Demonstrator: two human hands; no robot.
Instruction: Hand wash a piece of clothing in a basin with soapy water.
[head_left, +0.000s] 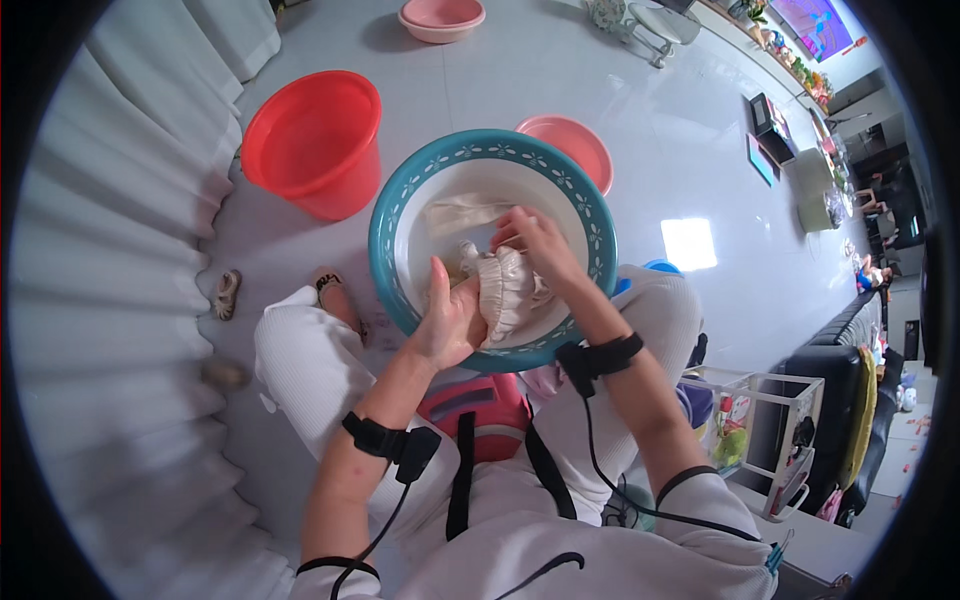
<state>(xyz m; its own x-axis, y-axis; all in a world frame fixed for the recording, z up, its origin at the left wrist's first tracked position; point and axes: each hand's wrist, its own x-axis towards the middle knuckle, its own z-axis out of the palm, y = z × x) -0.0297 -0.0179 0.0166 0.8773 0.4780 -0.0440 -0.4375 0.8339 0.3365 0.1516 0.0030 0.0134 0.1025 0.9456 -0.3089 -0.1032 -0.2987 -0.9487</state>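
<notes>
A wet cream garment (506, 296) with a gathered, ruffled edge hangs over the fingers of my left hand (452, 319), whose thumb points up and away from it. My right hand (541, 247) is at the garment's upper right side, its fingers bent over the fabric; its thumb is hidden. Both hands are inside a large basin (380, 247) with a teal rim, a white leaf-like pattern and a white inside. Beyond my hands, another pale cloth (465, 215) lies in the basin. Part of the garment below my left hand is hidden.
A red bucket (315, 150) stands at the far left of the basin. One pink basin (574, 146) sits partly behind the teal rim, and stacked pink basins (442, 19) are farther off. White curtains (142, 300) line the left; a clear-sided rack (757, 420) stands right.
</notes>
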